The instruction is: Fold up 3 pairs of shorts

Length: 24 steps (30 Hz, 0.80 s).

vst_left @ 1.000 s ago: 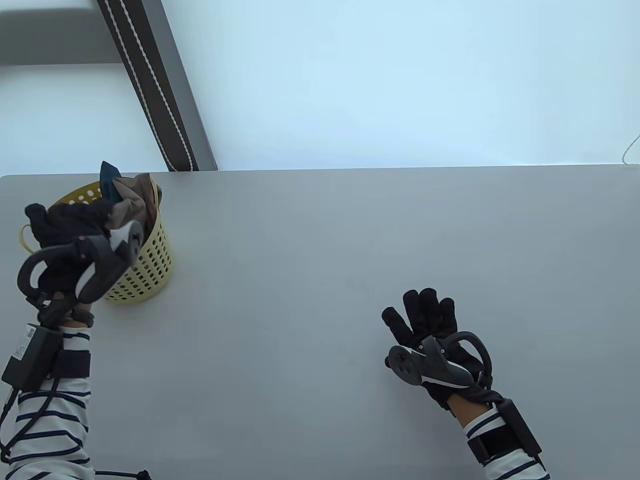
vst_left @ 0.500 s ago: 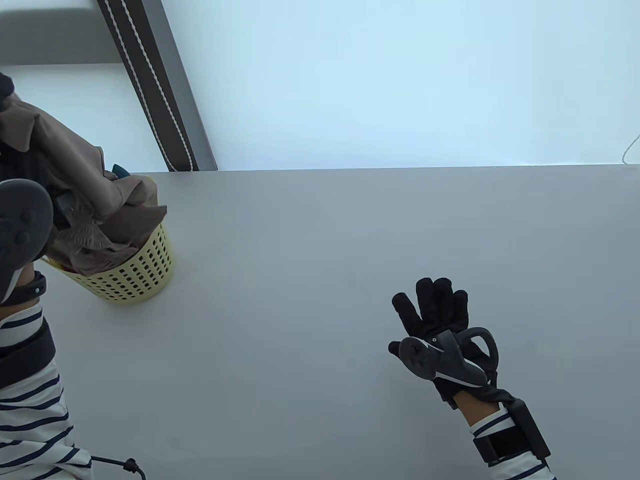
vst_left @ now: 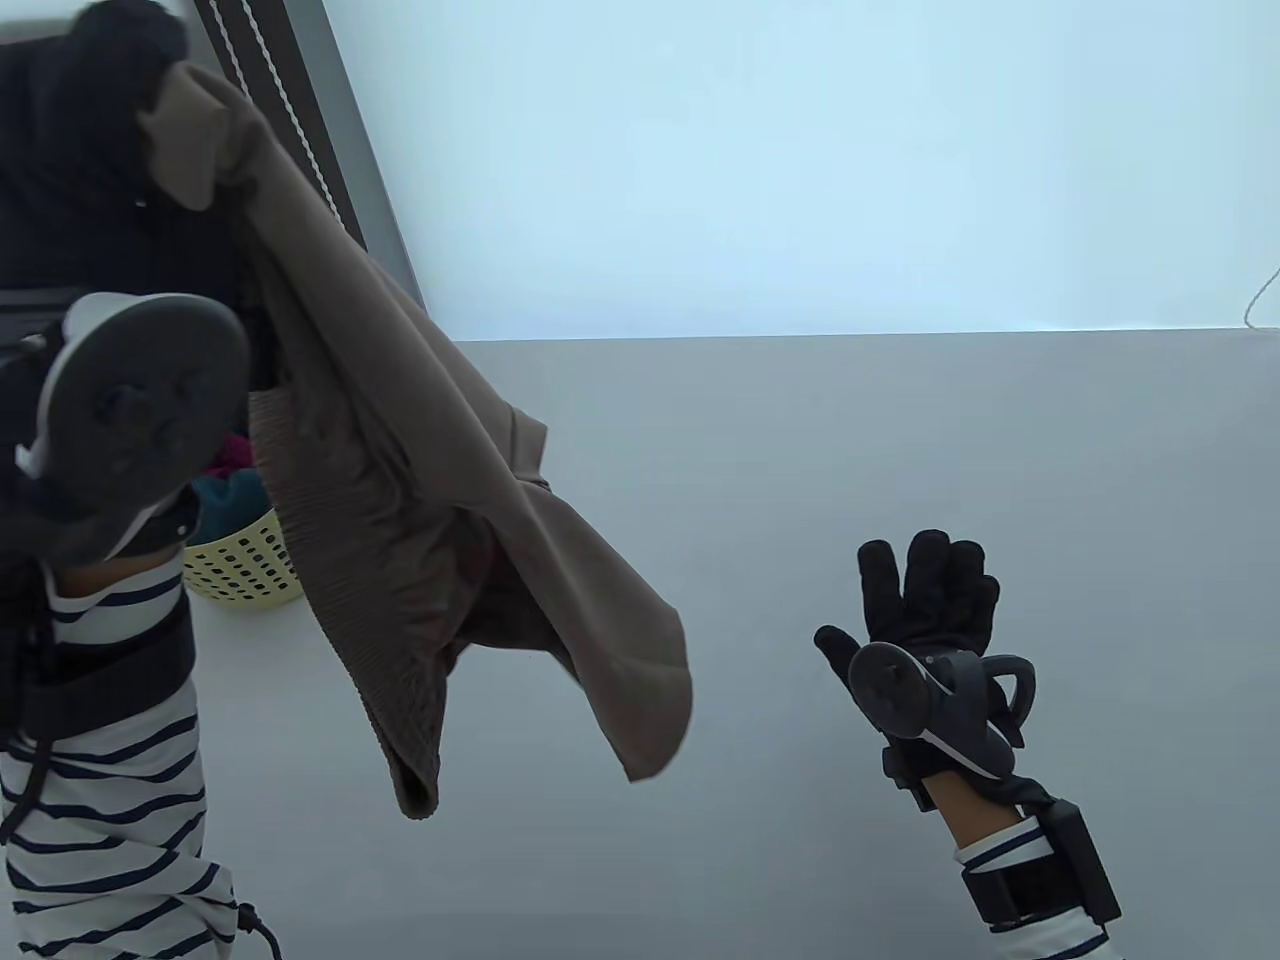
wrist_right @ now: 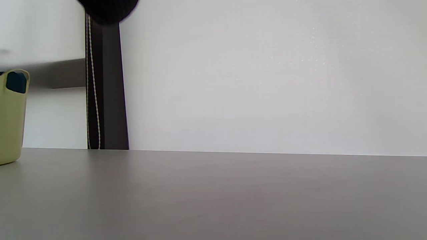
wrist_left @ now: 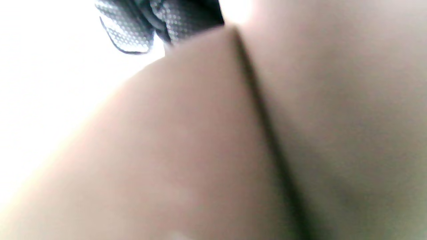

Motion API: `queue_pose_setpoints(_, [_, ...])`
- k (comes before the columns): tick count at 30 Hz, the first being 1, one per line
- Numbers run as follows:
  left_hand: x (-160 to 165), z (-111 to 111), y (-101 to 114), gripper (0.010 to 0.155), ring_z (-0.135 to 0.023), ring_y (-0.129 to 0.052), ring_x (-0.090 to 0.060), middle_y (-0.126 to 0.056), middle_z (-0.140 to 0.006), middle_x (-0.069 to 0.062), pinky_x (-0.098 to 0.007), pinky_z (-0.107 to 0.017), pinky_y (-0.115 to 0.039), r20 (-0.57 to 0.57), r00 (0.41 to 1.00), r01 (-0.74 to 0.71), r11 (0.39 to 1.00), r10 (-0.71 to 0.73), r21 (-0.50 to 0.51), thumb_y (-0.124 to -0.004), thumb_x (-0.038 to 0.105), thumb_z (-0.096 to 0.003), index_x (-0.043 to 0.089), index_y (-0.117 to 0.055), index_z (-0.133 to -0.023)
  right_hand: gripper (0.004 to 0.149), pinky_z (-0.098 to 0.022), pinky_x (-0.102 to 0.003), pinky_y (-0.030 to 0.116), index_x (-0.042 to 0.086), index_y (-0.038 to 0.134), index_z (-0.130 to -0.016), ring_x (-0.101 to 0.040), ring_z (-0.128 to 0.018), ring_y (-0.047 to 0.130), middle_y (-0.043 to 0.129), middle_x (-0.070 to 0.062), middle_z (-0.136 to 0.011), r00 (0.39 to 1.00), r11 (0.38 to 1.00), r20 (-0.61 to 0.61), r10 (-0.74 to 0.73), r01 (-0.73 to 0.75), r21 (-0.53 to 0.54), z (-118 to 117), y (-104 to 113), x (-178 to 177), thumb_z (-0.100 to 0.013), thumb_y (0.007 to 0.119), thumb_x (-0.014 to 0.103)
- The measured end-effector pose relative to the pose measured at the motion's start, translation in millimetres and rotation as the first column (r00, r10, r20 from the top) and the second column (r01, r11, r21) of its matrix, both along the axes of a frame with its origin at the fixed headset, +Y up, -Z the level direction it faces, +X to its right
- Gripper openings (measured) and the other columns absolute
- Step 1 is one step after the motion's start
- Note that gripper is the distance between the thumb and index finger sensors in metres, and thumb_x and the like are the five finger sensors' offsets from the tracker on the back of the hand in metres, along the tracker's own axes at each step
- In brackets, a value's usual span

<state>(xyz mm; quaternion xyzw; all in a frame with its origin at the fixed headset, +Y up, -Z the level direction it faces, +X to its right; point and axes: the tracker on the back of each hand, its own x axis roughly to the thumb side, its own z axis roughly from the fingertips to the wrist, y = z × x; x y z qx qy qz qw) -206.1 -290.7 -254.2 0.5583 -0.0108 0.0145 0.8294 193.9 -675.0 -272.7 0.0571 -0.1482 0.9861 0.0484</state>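
A pair of brown shorts (vst_left: 420, 500) hangs in the air over the left half of the table, held high by my left hand (vst_left: 140, 80), which grips one corner of the cloth at the top left. The brown shorts (wrist_left: 233, 133) fill the left wrist view, with gloved fingertips (wrist_left: 146, 23) at the top. My right hand (vst_left: 925, 600) hovers over the right part of the table with fingers straight and spread, holding nothing. A yellow perforated basket (vst_left: 250, 565) behind the shorts holds teal and magenta cloth.
The grey table (vst_left: 850, 450) runs wide to the right of the shorts. A dark window post with a beaded cord (vst_left: 330, 180) stands behind the table's far edge. The yellow basket (wrist_right: 11, 116) shows at the left edge of the right wrist view.
My left hand has lifted the brown shorts up out of the basket, and they now hang free above the table. My right hand has drifted slightly right and farther from me.
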Motion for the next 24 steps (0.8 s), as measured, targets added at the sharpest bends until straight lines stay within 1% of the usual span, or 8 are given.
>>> queue_pose_setpoints(7, [50, -41, -47, 0.034, -0.065, -0.098, -0.006, -0.087, -0.066, 0.015, -0.048, -0.072, -0.076, -0.016, 0.979, 0.201, 0.975, -0.203, -0.094, -0.056, 0.041, -0.0555, 0.039, -0.057, -0.089, 0.082, -0.057, -0.071, 0.030, 0.004, 0.013, -0.105, -0.067, -0.084, 0.017, 0.012, -0.042, -0.099, 0.993, 0.996, 0.086, -0.078, 0.075, 0.043, 1, 10, 20, -0.052, 0.051, 0.053])
queue_pose_setpoints(12, [98, -39, -97, 0.035, -0.067, -0.097, -0.007, -0.086, -0.067, 0.015, -0.048, -0.072, -0.075, 0.036, 0.895, 0.447, 0.893, -0.445, -0.048, -0.055, 0.041, -0.0553, 0.039, -0.055, -0.090, 0.082, -0.057, -0.071, 0.031, 0.003, 0.014, -0.105, -0.067, -0.084, 0.018, 0.012, -0.042, -0.098, 0.992, 0.996, 0.092, -0.083, 0.080, 0.041, 1, 11, 22, -0.052, 0.051, 0.053])
queue_pose_setpoints(14, [126, -29, -138, 0.036, -0.067, -0.098, -0.007, -0.087, -0.067, 0.015, -0.048, -0.072, -0.075, 0.120, 0.806, 0.588, 0.808, -0.580, -0.042, -0.056, 0.041, -0.0548, 0.039, -0.055, -0.091, 0.082, -0.057, -0.071, 0.032, 0.003, 0.014, -0.105, -0.067, -0.084, 0.018, 0.012, -0.042, -0.098, 0.993, 0.997, 0.094, -0.071, 0.068, 0.039, 1, 10, 21, -0.052, 0.051, 0.053])
queue_pose_setpoints(17, [162, -6, -208, 0.051, -0.078, -0.095, -0.008, -0.082, -0.082, 0.015, -0.049, -0.075, -0.073, 0.321, 0.563, 0.814, 0.579, -0.762, -0.053, -0.057, 0.047, -0.0499, 0.038, -0.044, -0.098, 0.082, -0.057, -0.071, 0.032, 0.002, 0.015, -0.105, -0.067, -0.084, 0.019, 0.013, -0.043, -0.098, 0.993, 0.997, 0.097, -0.070, 0.067, 0.031, 0, 9, 21, -0.052, 0.051, 0.053])
queue_pose_setpoints(19, [180, 12, -251, 0.081, -0.101, -0.082, -0.020, -0.058, -0.115, -0.006, -0.055, -0.079, -0.062, 0.584, 0.204, 0.975, 0.215, -0.786, -0.052, -0.054, 0.061, -0.0416, 0.032, -0.013, -0.105, 0.082, -0.057, -0.071, 0.033, 0.002, 0.015, -0.105, -0.067, -0.084, 0.019, 0.013, -0.043, -0.098, 0.992, 0.997, 0.101, -0.074, 0.072, 0.026, 0, 9, 23, -0.052, 0.051, 0.053])
queue_pose_setpoints(20, [184, 22, -264, 0.093, -0.104, -0.077, -0.022, -0.045, -0.120, -0.015, -0.056, -0.080, -0.059, 0.678, 0.102, 0.994, 0.099, -0.728, -0.043, -0.052, 0.065, -0.0375, 0.026, -0.001, -0.104, 0.082, -0.057, -0.071, 0.033, 0.001, 0.015, -0.105, -0.068, -0.084, 0.020, 0.013, -0.043, -0.098, 0.992, 0.997, 0.104, -0.077, 0.075, 0.023, -1, 9, 24, -0.052, 0.051, 0.053])
queue_pose_setpoints(21, [184, 28, -270, 0.099, -0.106, -0.075, -0.024, -0.038, -0.121, -0.020, -0.056, -0.080, -0.057, 0.734, 0.082, 0.995, 0.095, -0.674, -0.024, -0.052, 0.068, -0.0339, 0.024, 0.003, -0.103, 0.082, -0.057, -0.071, 0.033, 0.001, 0.015, -0.105, -0.067, -0.084, 0.020, 0.014, -0.043, -0.098, 0.991, 0.997, 0.107, -0.080, 0.078, 0.022, -1, 9, 25, -0.052, 0.052, 0.053])
queue_pose_setpoints(24, [176, 20, -259, 0.107, -0.109, -0.070, -0.028, -0.033, -0.122, -0.024, -0.058, -0.080, -0.054, 0.844, 0.141, 0.967, 0.256, -0.517, -0.004, -0.051, 0.073, -0.0297, 0.021, 0.007, -0.102, 0.082, -0.057, -0.071, 0.034, 0.001, 0.016, -0.105, -0.068, -0.084, 0.020, 0.014, -0.043, -0.098, 0.988, 0.995, 0.119, -0.097, 0.094, 0.028, -1, 11, 29, -0.052, 0.052, 0.053])
